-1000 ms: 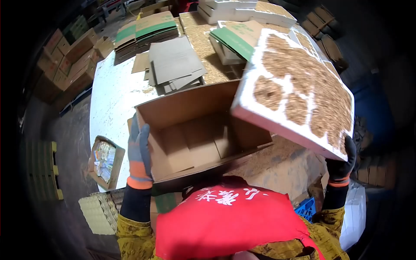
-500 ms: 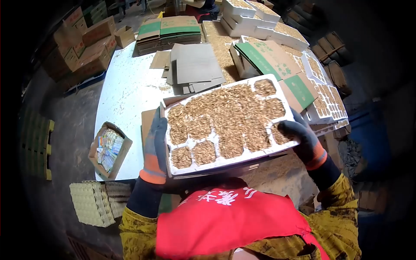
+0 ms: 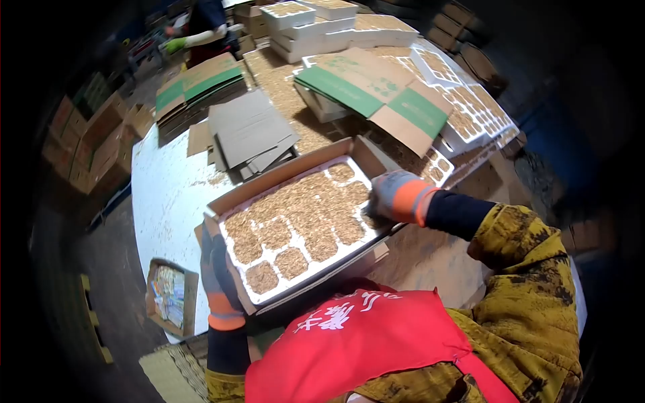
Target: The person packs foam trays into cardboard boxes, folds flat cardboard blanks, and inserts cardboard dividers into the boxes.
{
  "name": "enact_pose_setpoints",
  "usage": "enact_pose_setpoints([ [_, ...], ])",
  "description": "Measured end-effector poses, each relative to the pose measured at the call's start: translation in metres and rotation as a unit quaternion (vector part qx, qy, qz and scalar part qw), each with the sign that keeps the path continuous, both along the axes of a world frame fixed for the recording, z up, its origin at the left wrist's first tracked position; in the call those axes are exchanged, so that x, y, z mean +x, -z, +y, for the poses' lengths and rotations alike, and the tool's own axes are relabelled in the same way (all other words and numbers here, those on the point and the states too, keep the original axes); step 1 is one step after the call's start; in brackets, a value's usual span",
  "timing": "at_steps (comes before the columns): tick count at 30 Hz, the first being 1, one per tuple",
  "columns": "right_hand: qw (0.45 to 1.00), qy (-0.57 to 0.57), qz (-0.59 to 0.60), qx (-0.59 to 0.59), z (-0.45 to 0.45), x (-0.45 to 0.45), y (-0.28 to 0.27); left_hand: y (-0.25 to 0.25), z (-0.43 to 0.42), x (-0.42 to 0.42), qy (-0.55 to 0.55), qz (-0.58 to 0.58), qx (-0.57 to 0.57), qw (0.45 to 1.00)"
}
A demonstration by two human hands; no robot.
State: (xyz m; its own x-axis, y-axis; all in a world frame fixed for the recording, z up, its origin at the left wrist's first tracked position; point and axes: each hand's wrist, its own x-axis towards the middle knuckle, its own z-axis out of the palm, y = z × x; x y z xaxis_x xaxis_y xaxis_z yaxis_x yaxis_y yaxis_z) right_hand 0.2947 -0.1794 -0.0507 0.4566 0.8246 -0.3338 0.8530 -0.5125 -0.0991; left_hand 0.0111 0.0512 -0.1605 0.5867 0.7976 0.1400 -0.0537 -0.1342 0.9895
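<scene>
A white foam tray (image 3: 327, 256) filled with brown husk-like material (image 3: 302, 208) sits down inside an open cardboard box (image 3: 282, 176), tilted in front of me. Both hands wear dark gloves with orange cuffs. My left hand (image 3: 222, 272) grips the box's left end, with fingers along its outer side. At the opposite end, my right hand (image 3: 395, 196) is closed over the box's right wall, beside the tray's edge; its fingertips are partly hidden and blurred.
Grey cardboard sheets (image 3: 248, 127) and flattened green-and-brown cartons (image 3: 201, 84) lie on the white table (image 3: 168, 195). Another carton (image 3: 376, 84) rests over filled trays at right. A small box of packets (image 3: 171, 295) stands front left. A co-worker (image 3: 205, 30) is at the back.
The foam tray has gone down into the cardboard box. My left hand has shifted to the box's left end, my right hand onto its right wall. The view has turned.
</scene>
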Motion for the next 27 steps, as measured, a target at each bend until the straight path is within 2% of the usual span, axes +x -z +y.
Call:
enact_pose_setpoints([
  [1,0.999,-0.004,-0.039,-0.017,0.003,-0.014,-0.014,0.002,0.002,-0.002,0.006,-0.013,-0.066,0.998],
  [3,0.998,-0.012,-0.055,-0.015,-0.003,-0.02,-0.015,-0.01,0.0,-0.003,0.028,-0.01,-0.035,0.999],
  [5,0.995,-0.024,-0.086,0.035,-0.017,-0.028,0.001,-0.008,0.002,-0.005,0.021,0.068,0.101,0.992],
  [7,0.995,-0.008,0.009,0.099,-0.036,-0.03,-0.006,-0.034,-0.007,0.0,0.019,0.071,-0.151,0.986],
  [8,0.97,-0.028,0.004,0.24,-0.046,-0.036,-0.005,-0.071,-0.023,0.011,0.046,0.133,0.029,0.99],
  [9,0.926,-0.05,-0.003,0.375,-0.055,-0.039,-0.006,-0.073,-0.021,0.013,0.048,0.125,0.059,0.989],
  [11,0.856,0.007,-0.022,0.517,-0.071,-0.022,-0.002,-0.073,-0.011,0.011,0.049,0.192,0.168,0.966],
  [12,0.82,0.116,0.017,0.56,-0.088,-0.002,0.008,-0.061,0.004,0.005,0.047,0.245,0.162,0.955],
  [13,0.761,0.217,0.061,0.608,-0.106,0.016,0.019,-0.045,0.022,-0.002,0.04,0.299,0.154,0.941],
  [16,0.65,0.458,0.018,0.606,-0.161,0.11,0.162,-0.069,0.012,0.002,0.021,0.346,0.169,0.923],
  [17,0.584,0.542,0.137,0.589,-0.171,0.133,0.193,-0.082,0.002,0.016,0.018,0.336,0.184,0.924],
  [19,0.362,0.615,0.393,0.581,-0.166,0.146,0.209,-0.087,-0.009,0.018,0.01,0.308,0.223,0.925],
  [21,0.387,0.565,0.408,0.603,-0.166,0.173,0.257,-0.076,-0.004,0.017,-0.003,0.281,0.249,0.927],
  [22,0.405,0.528,0.395,0.634,-0.158,0.175,0.265,-0.077,-0.002,0.016,-0.013,0.313,0.201,0.928],
  [23,0.463,0.556,0.355,0.591,-0.163,0.175,0.268,-0.078,0.003,0.015,-0.014,0.326,0.182,0.927],
  [25,0.451,0.582,0.313,0.599,-0.167,0.164,0.256,-0.076,0.008,0.013,-0.017,0.348,0.14,0.927],
  [26,0.417,0.588,0.342,0.603,-0.17,0.147,0.224,-0.081,0.002,0.015,-0.037,0.388,0.16,0.907],
  [27,0.428,0.517,0.337,0.66,-0.188,0.152,0.24,-0.078,0.0,0.015,-0.047,0.371,0.151,0.915],
])
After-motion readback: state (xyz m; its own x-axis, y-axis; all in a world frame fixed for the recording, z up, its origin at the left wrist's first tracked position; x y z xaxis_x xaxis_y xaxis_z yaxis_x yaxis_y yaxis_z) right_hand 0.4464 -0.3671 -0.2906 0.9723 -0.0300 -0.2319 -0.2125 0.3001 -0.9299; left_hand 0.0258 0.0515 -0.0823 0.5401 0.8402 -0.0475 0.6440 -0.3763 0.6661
